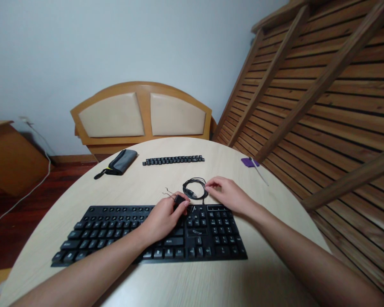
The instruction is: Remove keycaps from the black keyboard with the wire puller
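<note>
A black keyboard (196,232) lies across the front of the table, with its top rows stripped of several keycaps. My left hand (164,215) rests over its middle, closed around the black handle of a wire keycap puller (179,200); the wire prongs point away to the upper left. Behind the keyboard is its coiled black cable (188,192). At the coil's right edge, the fingertips of my right hand (225,194) are pinched together on the cable. Removed keycaps (173,160) stand lined up in rows farther back on the table.
A grey and black pouch (123,162) with yellow trim lies at the table's back left. On the right are a purple cloth (249,162) and a thin pale stick (259,171). Beyond the round table (166,281) stand a padded headboard (144,87) and wooden slats (307,94).
</note>
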A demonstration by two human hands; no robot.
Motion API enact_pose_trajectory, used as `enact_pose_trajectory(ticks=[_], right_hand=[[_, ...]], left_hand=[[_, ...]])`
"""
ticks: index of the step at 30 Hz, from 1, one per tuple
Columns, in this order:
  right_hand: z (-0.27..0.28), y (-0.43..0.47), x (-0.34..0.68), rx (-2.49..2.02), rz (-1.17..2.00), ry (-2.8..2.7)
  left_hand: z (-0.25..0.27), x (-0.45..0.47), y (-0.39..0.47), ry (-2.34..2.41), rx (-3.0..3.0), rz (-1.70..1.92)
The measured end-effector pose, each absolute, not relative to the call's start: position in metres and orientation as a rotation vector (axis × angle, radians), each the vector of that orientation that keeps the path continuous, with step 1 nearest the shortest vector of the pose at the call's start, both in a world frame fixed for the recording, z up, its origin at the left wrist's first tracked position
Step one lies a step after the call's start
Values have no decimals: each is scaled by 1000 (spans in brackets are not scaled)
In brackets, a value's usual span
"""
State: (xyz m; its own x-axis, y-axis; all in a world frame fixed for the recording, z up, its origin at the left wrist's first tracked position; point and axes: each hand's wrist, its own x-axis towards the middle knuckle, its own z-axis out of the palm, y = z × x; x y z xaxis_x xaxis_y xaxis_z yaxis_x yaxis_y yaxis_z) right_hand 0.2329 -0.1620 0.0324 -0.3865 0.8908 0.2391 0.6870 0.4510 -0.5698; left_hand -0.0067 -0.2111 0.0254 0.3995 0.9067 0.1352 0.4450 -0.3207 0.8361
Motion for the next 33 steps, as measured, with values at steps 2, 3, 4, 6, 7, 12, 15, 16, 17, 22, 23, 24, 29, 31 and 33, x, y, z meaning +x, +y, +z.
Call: enact_pose_trajectory(ticks=[2, 3, 4, 6, 7, 12, 15, 16, 17, 22, 23, 24, 29, 31, 33], right_hand=[[35, -183, 231, -1255, 701, -2180], [36, -191, 231, -1231, 765, -2200], [38, -196, 231, -1205, 815, -2236], [39, -202, 231, -1165, 869, -2303], [39, -203, 231, -1158, 878, -2318], [31, -204, 223, -1161, 862, -2270], [28, -207, 217, -1141, 840, -2261], [28, -208, 215, -1137, 831, -2260], [28, -210, 213, -1132, 821, -2261], [29, -215, 208, -1095, 777, -2279], [29, -215, 207, -1092, 769, -2284], [29, -216, 207, -1091, 763, -2288], [30, -217, 205, -1092, 760, -2297], [31, -218, 204, -1090, 761, -2296], [31, -218, 204, -1090, 761, -2293]], left_hand=[[26, -6, -212, 1153, 1946, 800], [27, -6, -212, 1151, 1956, 800], [27, -6, -213, 1151, 1963, 799], [29, -6, -214, 1156, 1978, 791], [30, -6, -216, 1167, 1987, 785], [39, -9, -224, 1322, 2014, 748], [43, -9, -230, 1376, 2020, 745], [43, -9, -231, 1387, 2022, 743], [43, -8, -231, 1398, 2022, 737], [39, -4, -229, 1397, 1955, 753], [37, -3, -228, 1373, 1927, 773], [36, -3, -227, 1348, 1899, 792], [29, -3, -226, 1277, 1780, 850], [27, -3, -226, 1248, 1754, 863], [25, -3, -225, 1226, 1754, 869]])
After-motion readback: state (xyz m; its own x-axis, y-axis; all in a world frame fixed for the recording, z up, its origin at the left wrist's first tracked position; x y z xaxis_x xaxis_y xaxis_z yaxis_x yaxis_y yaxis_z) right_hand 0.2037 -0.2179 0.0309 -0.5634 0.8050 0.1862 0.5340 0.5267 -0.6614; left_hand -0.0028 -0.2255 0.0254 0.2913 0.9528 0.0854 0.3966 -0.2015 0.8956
